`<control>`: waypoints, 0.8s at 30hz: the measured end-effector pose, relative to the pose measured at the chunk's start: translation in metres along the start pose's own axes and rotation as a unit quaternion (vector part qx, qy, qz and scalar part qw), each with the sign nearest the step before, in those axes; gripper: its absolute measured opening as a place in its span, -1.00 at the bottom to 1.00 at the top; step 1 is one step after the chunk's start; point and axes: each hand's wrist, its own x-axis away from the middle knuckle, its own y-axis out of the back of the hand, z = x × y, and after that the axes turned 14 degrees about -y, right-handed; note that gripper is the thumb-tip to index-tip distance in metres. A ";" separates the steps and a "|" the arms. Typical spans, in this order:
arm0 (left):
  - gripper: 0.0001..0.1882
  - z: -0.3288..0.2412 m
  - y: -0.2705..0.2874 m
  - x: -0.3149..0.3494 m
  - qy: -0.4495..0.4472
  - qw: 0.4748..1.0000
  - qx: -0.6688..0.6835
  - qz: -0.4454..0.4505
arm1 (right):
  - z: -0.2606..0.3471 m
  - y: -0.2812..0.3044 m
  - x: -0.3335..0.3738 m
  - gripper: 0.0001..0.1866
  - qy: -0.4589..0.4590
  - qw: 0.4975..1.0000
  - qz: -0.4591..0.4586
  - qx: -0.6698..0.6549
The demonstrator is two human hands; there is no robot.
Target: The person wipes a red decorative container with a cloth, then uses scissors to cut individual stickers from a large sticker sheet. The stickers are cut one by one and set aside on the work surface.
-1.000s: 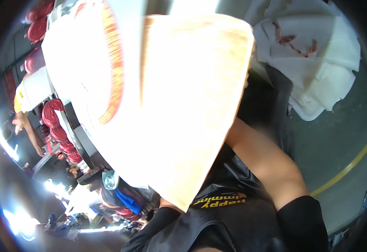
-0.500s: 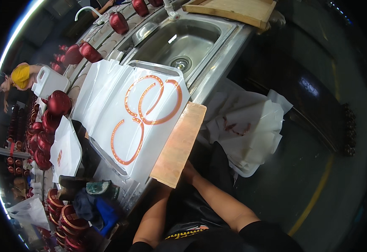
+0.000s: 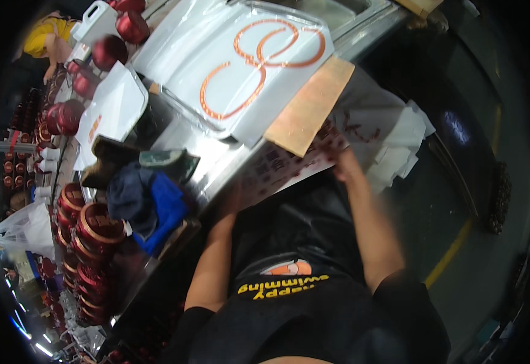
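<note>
Below the counter edge, a white sheet printed with dark red patterns (image 3: 265, 177) spans the space between my hands. My right hand (image 3: 345, 165) is closed on its right end, with the fingertips partly lost against the sheet. Blurred and in shadow, my left hand (image 3: 233, 197) is at the sheet's left end; its fingers cannot be made out. Above the sheet, a tan ribbed board (image 3: 311, 108) sticks out over the counter edge. On a metal tray beyond it lies a clear film (image 3: 186, 79) with curved orange-red decal strips (image 3: 233, 91).
Crumpled white sheets (image 3: 392, 155) fill a tub on the right. Dark and blue cloths (image 3: 149, 203) lie at the counter's left corner. Dark red jars (image 3: 101, 224) crowd the left side. A white jug (image 3: 98, 21) stands at the far left, near a person in yellow (image 3: 43, 39).
The printed sheet has come into view between my hands. My right hand has moved right, out from under the tan board. The view has shifted, so the counter sits higher.
</note>
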 end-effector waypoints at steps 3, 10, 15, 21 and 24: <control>-0.38 0.011 0.001 -0.010 -0.017 0.999 -0.020 -0.041 | 0.025 0.069 0.063 -0.49 -0.010 0.994 0.087 -0.061; -0.16 -0.039 -0.041 -0.034 0.151 0.956 0.245 -0.048 | 0.122 0.204 0.170 -0.63 -0.012 0.993 -0.026 0.116; -0.02 -0.053 -0.032 -0.067 -0.047 0.982 0.161 -0.086 | 0.156 0.273 0.161 -0.44 -0.009 0.988 0.031 0.153; -0.01 -0.086 -0.065 -0.113 -0.171 0.975 0.132 0.040 | 0.142 0.359 0.228 -0.45 0.014 0.964 -0.108 0.244; -0.12 -0.101 -0.035 -0.130 -0.172 0.924 0.326 0.103 | 0.130 0.363 0.248 -0.52 0.043 0.974 -0.064 0.211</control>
